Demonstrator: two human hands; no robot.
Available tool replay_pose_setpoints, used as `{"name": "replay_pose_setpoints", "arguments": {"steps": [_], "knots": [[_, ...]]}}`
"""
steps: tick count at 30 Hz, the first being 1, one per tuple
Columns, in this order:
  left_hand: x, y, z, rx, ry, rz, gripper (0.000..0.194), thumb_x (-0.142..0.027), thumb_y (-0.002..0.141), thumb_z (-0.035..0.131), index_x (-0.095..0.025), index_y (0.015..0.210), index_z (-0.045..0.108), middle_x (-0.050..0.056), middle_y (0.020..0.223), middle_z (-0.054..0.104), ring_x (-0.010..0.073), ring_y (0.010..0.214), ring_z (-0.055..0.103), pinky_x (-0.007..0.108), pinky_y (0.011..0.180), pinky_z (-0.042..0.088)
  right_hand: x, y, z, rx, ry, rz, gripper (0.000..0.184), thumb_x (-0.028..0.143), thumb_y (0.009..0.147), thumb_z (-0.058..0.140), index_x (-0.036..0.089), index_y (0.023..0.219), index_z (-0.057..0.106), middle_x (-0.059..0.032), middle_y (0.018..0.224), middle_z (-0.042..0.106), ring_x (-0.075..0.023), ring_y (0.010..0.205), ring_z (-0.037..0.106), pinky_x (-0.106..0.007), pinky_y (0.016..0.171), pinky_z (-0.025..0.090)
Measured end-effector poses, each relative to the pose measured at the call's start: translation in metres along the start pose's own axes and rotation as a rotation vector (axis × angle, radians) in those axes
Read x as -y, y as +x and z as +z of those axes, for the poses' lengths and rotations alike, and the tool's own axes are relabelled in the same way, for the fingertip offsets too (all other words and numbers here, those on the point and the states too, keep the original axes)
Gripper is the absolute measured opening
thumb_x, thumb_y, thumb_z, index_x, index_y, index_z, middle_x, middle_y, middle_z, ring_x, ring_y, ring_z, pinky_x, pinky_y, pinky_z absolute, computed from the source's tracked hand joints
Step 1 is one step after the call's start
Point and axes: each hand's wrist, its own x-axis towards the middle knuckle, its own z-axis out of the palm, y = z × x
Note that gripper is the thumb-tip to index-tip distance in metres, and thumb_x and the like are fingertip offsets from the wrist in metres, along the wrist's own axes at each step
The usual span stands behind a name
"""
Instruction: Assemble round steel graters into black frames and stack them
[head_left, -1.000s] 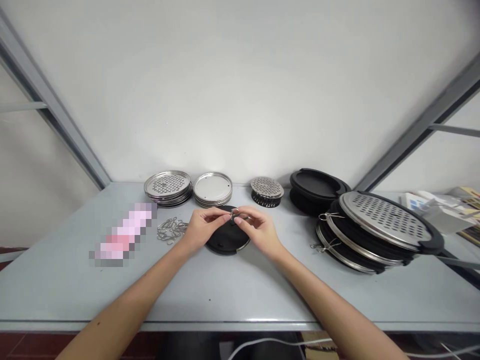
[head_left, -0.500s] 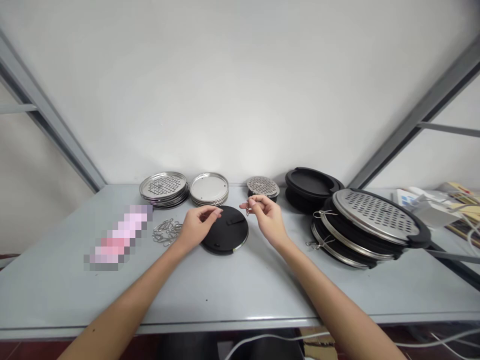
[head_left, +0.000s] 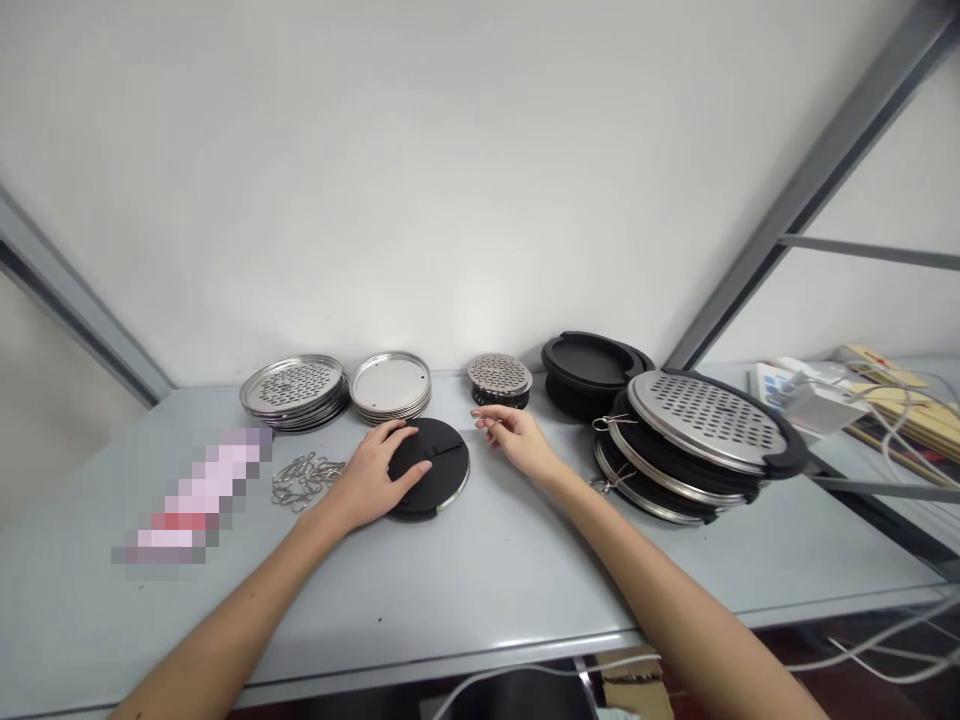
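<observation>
A round black disc (head_left: 439, 455) lies on the table, a narrow strip on its top and a bright metal edge showing at the lower right. My left hand (head_left: 367, 475) rests over its left side, fingers spread on the top. Just right of the disc, my right hand (head_left: 517, 440) is raised with thumb and fingers pinched on a small wire clip (head_left: 480, 416), mostly hidden by the fingertips. Left of my left hand lies a pile of bent wire clips (head_left: 300, 478).
Along the wall stand a stack of perforated metal discs (head_left: 292, 388), plain metal plates (head_left: 390, 382), smaller perforated discs (head_left: 500, 375) and black round trays (head_left: 589, 360). Larger grater-like discs with black rims (head_left: 709, 420) are stacked at right. A pixelated pink patch (head_left: 202, 490) lies left.
Both hands were together over the disc, then parted. The right hand moved right with the wire clip; the left came down onto the disc. The view has turned slightly right.
</observation>
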Motion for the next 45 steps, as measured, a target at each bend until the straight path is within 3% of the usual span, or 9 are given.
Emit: {"name": "replay_pose_setpoints", "arguments": {"steps": [6,11,16,24,29,33,38,42,45], "knots": [[-0.005,0.001,-0.002,0.049,-0.003,0.054,0.048,-0.049,0.088,0.051,-0.021,0.126,0.054,0.010,0.138,0.046,0.0282,0.128,0.043,0.044,0.109,0.035,0.005,-0.009,0.007,0.129,-0.146,-0.182,0.018,0.026,0.084,0.055,0.016,0.095,0.066,-0.0086,0.092,0.073,-0.0187,0.083,0.067,-0.031,0.071,0.049],[-0.006,0.001,-0.004,0.078,0.000,0.051,0.047,-0.048,0.090,0.048,-0.020,0.126,0.055,0.011,0.140,0.044,0.0275,0.129,0.042,0.044,0.110,0.034,0.008,-0.011,0.003,0.087,-0.391,-0.288,0.017,0.020,0.085,0.053,0.018,0.088,0.070,-0.0058,0.091,0.072,-0.0175,0.083,0.065,-0.029,0.071,0.049],[-0.003,-0.002,-0.016,0.193,0.034,0.095,0.053,-0.051,0.089,0.048,-0.024,0.135,0.048,0.009,0.147,0.039,0.0285,0.134,0.036,0.047,0.111,0.031,0.006,-0.011,0.001,0.026,-0.449,-0.309,0.017,0.021,0.083,0.057,0.018,0.091,0.072,-0.0071,0.087,0.072,-0.0171,0.075,0.064,-0.030,0.067,0.050],[0.008,-0.006,-0.048,0.394,-0.013,0.127,0.097,-0.058,0.053,0.080,-0.030,0.139,0.044,0.009,0.150,0.034,0.0342,0.136,0.033,0.048,0.109,0.033,0.006,-0.013,0.003,0.014,-0.452,-0.282,0.016,0.024,0.082,0.059,0.020,0.089,0.073,-0.0067,0.085,0.075,-0.0192,0.071,0.066,-0.033,0.067,0.051],[-0.004,-0.007,-0.030,0.236,0.064,0.112,0.097,-0.067,0.052,0.075,-0.022,0.135,0.050,0.013,0.140,0.048,0.0370,0.131,0.039,0.050,0.106,0.034,0.007,-0.013,0.004,0.009,-0.492,-0.288,0.019,0.021,0.082,0.056,0.020,0.091,0.073,-0.0048,0.085,0.074,-0.0189,0.074,0.066,-0.032,0.069,0.051],[-0.028,-0.007,-0.007,0.010,0.181,0.142,0.065,-0.063,0.072,0.064,-0.016,0.115,0.064,0.017,0.120,0.059,0.0373,0.120,0.047,0.051,0.102,0.037,0.002,-0.013,0.006,-0.033,-0.559,-0.279,0.021,0.018,0.082,0.054,0.021,0.093,0.072,-0.0054,0.092,0.074,-0.0204,0.082,0.067,-0.032,0.071,0.052],[-0.024,-0.007,-0.013,0.084,0.098,0.211,0.048,-0.052,0.087,0.052,-0.021,0.123,0.059,0.012,0.129,0.055,0.0298,0.121,0.048,0.045,0.104,0.039,-0.005,-0.013,0.006,-0.046,-0.645,-0.312,0.023,0.016,0.083,0.053,0.023,0.096,0.071,-0.0056,0.096,0.072,-0.0217,0.086,0.066,-0.034,0.074,0.053],[-0.008,-0.007,-0.022,0.128,0.090,0.097,0.058,-0.054,0.088,0.048,-0.021,0.135,0.048,0.011,0.147,0.039,0.0310,0.132,0.039,0.046,0.107,0.035,-0.004,-0.014,0.006,0.001,-0.672,-0.336,0.023,0.016,0.084,0.053,0.022,0.097,0.071,-0.0064,0.096,0.072,-0.0219,0.087,0.065,-0.034,0.075,0.052],[-0.007,-0.007,-0.025,0.150,0.075,0.072,0.057,-0.055,0.088,0.048,-0.022,0.134,0.050,0.011,0.142,0.046,0.0315,0.125,0.048,0.044,0.102,0.040,-0.002,-0.014,0.005,0.007,-0.668,-0.340,0.023,0.016,0.084,0.052,0.022,0.096,0.071,-0.0064,0.096,0.072,-0.0218,0.088,0.065,-0.034,0.075,0.052]]}}
